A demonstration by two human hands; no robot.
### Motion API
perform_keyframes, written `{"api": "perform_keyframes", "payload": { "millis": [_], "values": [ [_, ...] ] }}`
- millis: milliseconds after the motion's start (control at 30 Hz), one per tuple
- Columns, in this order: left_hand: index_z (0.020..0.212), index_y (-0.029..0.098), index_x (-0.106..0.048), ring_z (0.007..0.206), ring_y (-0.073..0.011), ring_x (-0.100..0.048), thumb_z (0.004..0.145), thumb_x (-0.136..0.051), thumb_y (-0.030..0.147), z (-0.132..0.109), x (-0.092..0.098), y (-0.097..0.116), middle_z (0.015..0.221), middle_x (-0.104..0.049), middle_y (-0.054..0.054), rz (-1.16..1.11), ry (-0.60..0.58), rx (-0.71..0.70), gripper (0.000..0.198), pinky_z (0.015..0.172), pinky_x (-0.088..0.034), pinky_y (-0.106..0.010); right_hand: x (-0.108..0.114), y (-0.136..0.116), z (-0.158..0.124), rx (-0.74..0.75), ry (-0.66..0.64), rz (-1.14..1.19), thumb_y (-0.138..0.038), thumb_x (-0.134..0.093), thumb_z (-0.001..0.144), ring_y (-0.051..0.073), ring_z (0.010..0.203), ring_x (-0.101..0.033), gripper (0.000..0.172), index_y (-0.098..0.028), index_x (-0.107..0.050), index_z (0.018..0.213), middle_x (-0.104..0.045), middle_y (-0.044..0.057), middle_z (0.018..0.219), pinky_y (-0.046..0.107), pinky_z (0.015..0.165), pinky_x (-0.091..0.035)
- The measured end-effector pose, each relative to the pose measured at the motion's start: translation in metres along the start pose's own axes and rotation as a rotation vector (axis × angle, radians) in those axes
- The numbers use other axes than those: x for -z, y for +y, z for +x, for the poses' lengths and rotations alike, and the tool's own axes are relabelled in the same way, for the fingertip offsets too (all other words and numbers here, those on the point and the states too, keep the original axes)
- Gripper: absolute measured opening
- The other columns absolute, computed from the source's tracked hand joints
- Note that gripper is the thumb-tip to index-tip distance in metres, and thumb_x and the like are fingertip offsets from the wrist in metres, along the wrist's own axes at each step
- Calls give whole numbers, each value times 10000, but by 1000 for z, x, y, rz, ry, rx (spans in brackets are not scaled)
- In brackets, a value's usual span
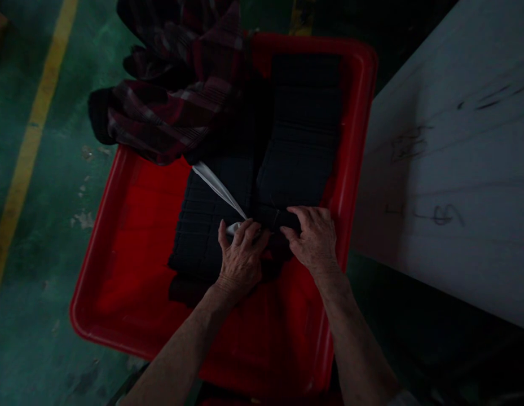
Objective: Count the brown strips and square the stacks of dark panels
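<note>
- Two bare forearms (350,321) reach up from the lower edge, over the near side of a red bin (359,169).
- Left hand (241,254): fingers bent down, with white cloth showing between thumb and forefinger, so it seems closed on the strip (219,189). Whether its fingertips also grip the bundle (282,217), I cannot tell.
- Right hand (312,237): thumb below and fingers above, pinching the right end of the bundle.
- What could go wrong: the strip runs tight and narrow up towards the plaid cloth (177,113), so a hard pull would probably drag that cloth further over the stacks.
- A slack left-hand hold might let the strip slip free.
- The bundle could open or slide if the right pinch eases, since its folds look loose.
- A thin pale line crosses the bundle; if it is thread, a finger might snag it.
- Where the bundle lies: between the two hands, just beside the left fingertips and touching the right ones, across the near end of the right stack (304,135).
- The left stack (198,231) sits beside the left hand, beyond its thumb; dim light hides its lower layers.
</note>
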State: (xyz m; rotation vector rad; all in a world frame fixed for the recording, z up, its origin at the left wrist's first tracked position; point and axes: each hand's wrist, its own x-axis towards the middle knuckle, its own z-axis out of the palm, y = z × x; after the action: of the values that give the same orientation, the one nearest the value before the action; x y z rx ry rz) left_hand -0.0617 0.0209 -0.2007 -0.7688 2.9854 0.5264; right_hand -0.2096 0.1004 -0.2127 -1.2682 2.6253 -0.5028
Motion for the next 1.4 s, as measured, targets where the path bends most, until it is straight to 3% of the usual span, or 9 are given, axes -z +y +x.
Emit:
{"api": "perform_keyframes", "payload": {
  "millis": [433,633,833,1233,1333,1400],
  "values": [
    [1167,276,-537,1248,-214,-345,841,-449,169,2,4,1,1245,-500,-50,-14,2,13,354,1079,106,-539,2,-13,2,-19,-30,-123,-301,-746,705,260,992,-408,348,-191,-565,982,-593,36,967,383,762,-261],
    [1111,263,-583,1216,-243,-388,834,-452,169,0,1,-1,1233,-506,-62,-54,71,-3,321,1083,51,-549,2,-18,6,-4,-58,-164,-274,-707,727,260,973,-406,264,-161,-562,916,-591,63,924,396,760,-240],
    [1139,290,-563,1237,-242,-366,821,-463,167,0,-1,-3,1259,-491,-54,-37,33,5,355,1075,66,-551,7,-25,5,34,-89,-181,-209,-690,706,248,947,-421,217,-146,-549,860,-591,66,886,397,750,-229],
    [1143,272,-546,1191,-233,-420,839,-467,207,9,6,0,1188,-554,-43,-90,53,-42,320,1060,95,-560,-7,-24,-1,18,-3,-141,-143,-661,701,216,811,-464,135,-152,-531,737,-587,31,719,388,720,-230],
    [1159,251,-538,1105,-219,-482,864,-432,188,16,9,-1,1140,-587,-35,-87,122,-77,320,1068,36,-556,-9,-19,-6,43,30,-101,-150,-644,727,204,802,-468,107,-156,-539,747,-586,19,706,387,760,-231],
    [1175,226,-530,1050,-215,-504,856,-430,167,25,11,-3,1134,-589,-43,-57,149,-120,339,1060,-93,-533,-10,-17,-10,51,48,-81,-147,-626,734,201,797,-467,88,-155,-542,755,-581,19,701,381,765,-231]
  ]
}}
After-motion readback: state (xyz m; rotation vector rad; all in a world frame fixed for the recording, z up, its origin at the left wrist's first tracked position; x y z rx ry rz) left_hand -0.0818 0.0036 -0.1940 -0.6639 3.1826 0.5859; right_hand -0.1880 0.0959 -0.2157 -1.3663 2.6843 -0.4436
